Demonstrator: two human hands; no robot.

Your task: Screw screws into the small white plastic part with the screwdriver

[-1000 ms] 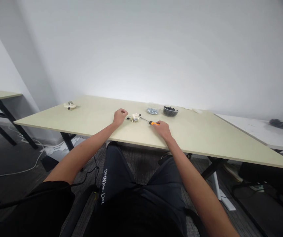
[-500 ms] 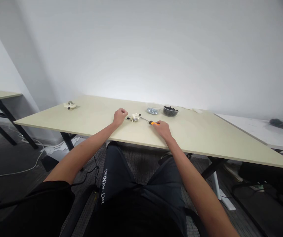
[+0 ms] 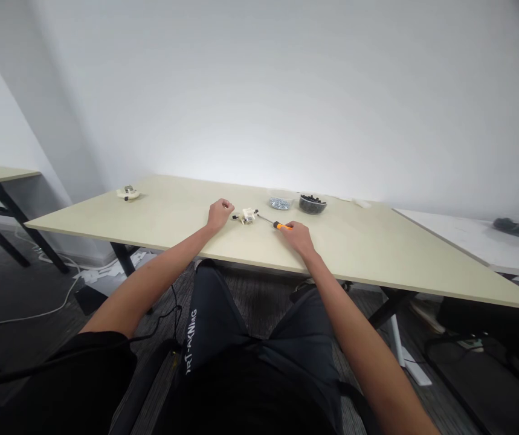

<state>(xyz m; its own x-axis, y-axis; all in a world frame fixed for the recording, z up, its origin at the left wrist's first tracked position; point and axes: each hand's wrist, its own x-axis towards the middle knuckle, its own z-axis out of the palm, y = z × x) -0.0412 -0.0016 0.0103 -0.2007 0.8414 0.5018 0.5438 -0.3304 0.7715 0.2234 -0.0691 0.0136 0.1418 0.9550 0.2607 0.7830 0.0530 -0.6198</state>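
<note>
My right hand (image 3: 299,237) is wrapped round the orange and black handle of a screwdriver (image 3: 281,226), whose thin shaft points left. Its tip is close to a small cream-coloured part with black knobs (image 3: 247,215), which lies on the table; whether they touch I cannot tell. Just left of that part rests my left hand (image 3: 220,214), its fingers curled with thumb and fingertips together. Anything inside that pinch is too small to make out.
Behind the hands stand a clear tub of silvery screws (image 3: 280,200) and a clear bowl of black pieces (image 3: 312,204). Another cream-coloured part (image 3: 127,193) lies at the left end of the pale table (image 3: 350,248). A white surface (image 3: 449,237) adjoins on the right.
</note>
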